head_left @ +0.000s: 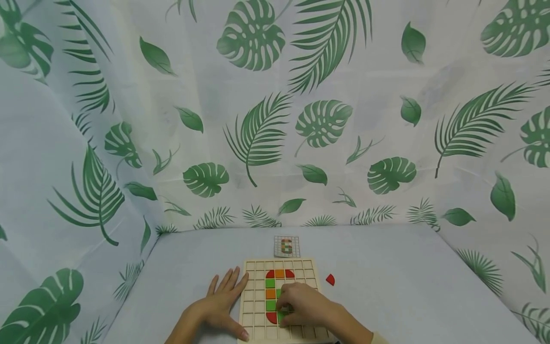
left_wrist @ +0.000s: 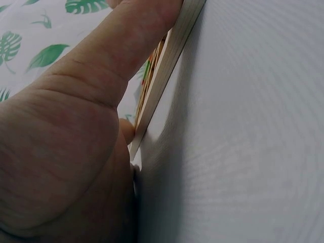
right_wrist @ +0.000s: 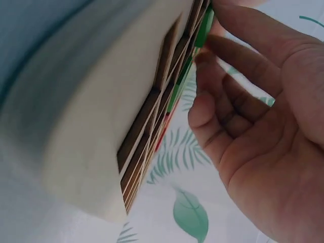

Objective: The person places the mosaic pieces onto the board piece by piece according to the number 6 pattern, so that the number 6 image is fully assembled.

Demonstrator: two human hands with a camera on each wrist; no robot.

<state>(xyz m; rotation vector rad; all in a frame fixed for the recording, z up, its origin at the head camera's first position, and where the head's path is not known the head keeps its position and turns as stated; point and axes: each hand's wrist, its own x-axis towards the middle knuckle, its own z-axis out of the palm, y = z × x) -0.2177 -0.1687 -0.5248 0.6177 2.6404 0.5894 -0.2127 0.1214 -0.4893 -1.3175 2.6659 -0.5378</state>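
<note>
A pale wooden grid board (head_left: pixel 253 319) lies on the table with red, orange and green tiles set in its cells. Red quarter-round tiles (head_left: pixel 271 317) and an orange square tile (head_left: pixel 270 294) show on it. My left hand (head_left: pixel 216 306) rests along the board's left side, fingers spread, thumb touching the edge near the front corner. Over the lower middle, my right hand (head_left: pixel 307 304) pinches a green tile (right_wrist: pixel 204 26) between thumb and finger, tilted at the grid in the right wrist view. That hand covers part of the pattern.
Behind the board lies a small card (head_left: pixel 286 246) printed with a coloured grid pattern. One loose red quarter-round tile (head_left: pixel 330 279) sits on the white tabletop (head_left: pixel 386 286) to the board's right. Leaf-printed cloth (head_left: pixel 322 177) hangs around the back and sides.
</note>
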